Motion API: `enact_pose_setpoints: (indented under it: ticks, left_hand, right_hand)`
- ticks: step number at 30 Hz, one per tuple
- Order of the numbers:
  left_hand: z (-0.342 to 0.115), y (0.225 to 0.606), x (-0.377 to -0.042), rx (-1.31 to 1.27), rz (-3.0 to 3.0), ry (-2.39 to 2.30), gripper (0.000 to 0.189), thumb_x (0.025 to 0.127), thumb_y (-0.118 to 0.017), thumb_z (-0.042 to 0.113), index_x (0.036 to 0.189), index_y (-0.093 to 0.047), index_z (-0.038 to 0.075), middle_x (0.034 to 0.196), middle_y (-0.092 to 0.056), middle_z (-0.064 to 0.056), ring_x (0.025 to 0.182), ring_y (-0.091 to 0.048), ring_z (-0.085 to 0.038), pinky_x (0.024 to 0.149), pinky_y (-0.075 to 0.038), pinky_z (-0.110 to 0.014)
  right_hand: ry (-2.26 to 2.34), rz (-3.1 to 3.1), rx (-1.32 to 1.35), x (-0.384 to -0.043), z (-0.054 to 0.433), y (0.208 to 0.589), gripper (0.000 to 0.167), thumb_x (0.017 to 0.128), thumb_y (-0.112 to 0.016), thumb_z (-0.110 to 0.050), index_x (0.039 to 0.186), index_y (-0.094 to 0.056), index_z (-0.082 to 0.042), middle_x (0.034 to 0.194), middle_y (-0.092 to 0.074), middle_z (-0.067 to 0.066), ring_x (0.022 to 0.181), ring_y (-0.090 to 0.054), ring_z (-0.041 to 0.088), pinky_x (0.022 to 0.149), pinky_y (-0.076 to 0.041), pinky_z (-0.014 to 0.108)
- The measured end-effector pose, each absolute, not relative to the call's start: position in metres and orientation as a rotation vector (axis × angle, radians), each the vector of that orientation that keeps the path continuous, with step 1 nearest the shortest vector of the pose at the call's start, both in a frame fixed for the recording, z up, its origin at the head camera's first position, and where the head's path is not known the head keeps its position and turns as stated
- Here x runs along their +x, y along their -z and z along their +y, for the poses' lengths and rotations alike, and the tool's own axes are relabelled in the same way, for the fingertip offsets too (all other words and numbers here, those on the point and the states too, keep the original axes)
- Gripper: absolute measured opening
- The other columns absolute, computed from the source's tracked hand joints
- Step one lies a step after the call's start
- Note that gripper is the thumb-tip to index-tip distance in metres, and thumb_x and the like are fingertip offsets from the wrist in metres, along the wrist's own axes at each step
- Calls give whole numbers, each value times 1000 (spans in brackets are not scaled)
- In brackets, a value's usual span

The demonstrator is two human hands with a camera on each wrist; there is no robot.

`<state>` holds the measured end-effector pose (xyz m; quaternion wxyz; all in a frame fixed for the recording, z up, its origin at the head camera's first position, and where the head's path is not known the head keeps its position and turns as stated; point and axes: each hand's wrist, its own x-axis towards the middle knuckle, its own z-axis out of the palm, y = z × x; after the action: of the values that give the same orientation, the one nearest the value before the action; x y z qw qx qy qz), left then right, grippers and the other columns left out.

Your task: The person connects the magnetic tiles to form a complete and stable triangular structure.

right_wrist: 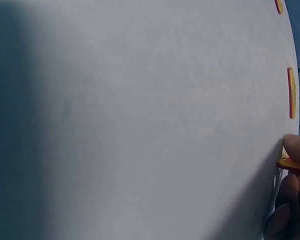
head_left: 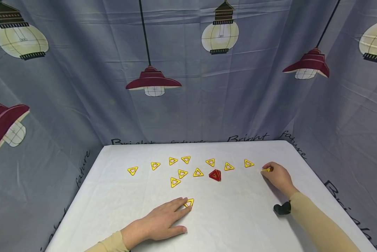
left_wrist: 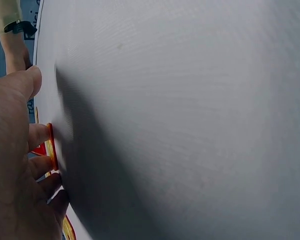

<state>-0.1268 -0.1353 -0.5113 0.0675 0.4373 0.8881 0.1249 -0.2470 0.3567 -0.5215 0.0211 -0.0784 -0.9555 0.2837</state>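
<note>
At the right side of the white table, my right hand pinches a yellow triangle piece between thumb and fingers. The right wrist view shows this triangle edge-on under the thumb, with red along its edge. My left hand lies palm down near the front middle, fingers extended, two fingertips touching another yellow triangle frame. That piece appears edge-on at the fingertips in the left wrist view. Beyond the hands stands a red pyramid-like piece among flat yellow triangles.
Several yellow triangles spread across the far half of the table, from one at the left to one near my right hand. A grey-blue curtain printed with lamps surrounds the table's back and sides.
</note>
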Motion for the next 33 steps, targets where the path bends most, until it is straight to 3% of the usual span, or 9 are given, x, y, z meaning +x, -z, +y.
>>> enact_pose_setpoints:
  ticks: [8, 15, 25, 33]
  left_hand:
    - [-133, 509, -128, 1302, 2685, -375, 67, 104, -42, 60, 158, -41, 20, 164, -32, -5, 149, -33, -23, 114, -35, -45]
    - [-133, 507, -128, 1302, 2698, -374, 66, 104, -41, 60, 158, -42, 21, 162, -35, -5, 147, -35, -24, 114, -36, -45]
    - [-133, 508, -127, 1321, 2716, -373, 65, 105, -42, 59, 157, -44, 20, 161, -36, -7, 146, -37, -25, 113, -37, -45]
    - [-133, 509, -128, 1342, 2718, -366, 65, 105, -41, 59, 156, -45, 20, 161, -37, -7, 146, -37, -24, 113, -36, -44]
  right_hand:
    - [-952, -2998, -95, -235, 353, 519, 34, 94, -74, -22, 116, -65, 2, 110, -65, 19, 96, -58, 33, 84, -50, 50]
    - [-1028, -3035, -59, -223, 344, 512, 34, 93, -71, -15, 120, -64, 4, 100, -62, 14, 84, -57, 26, 67, -50, 36]
    - [-1081, -3050, 31, -212, 325, 511, 40, 89, -79, -19, 121, -65, 1, 100, -61, 9, 88, -53, 24, 69, -45, 36]
    - [-1295, -3060, 115, -208, 313, 510, 43, 87, -77, -8, 128, -66, 1, 101, -62, 8, 84, -55, 21, 62, -50, 31]
